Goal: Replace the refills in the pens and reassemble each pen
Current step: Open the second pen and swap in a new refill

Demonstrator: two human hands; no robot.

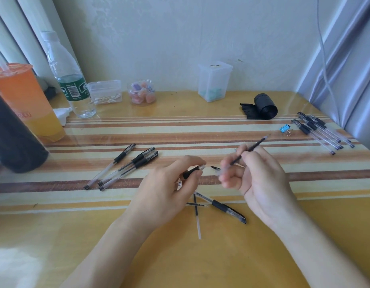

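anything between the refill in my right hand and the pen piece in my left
Nothing visible: the thin black refill in the right hand and the black pen front piece with clear end in the left hand face each other across open air.

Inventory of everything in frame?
drink cup: 1, orange, far left
water bottle: 1, clear, back left
swab box: 1, clear, back left
jar: 1, clear, back
tall container: 1, clear, back centre
bag roll: 1, black, back right
binder clip: 1, blue, right
left pens: 3, clear-black, left
right pens: several, clear-black, far right
front pen: 1, clear-black, near hands
loose refills: 2, front centre
left hand: holds grip section
right hand: pinches refill
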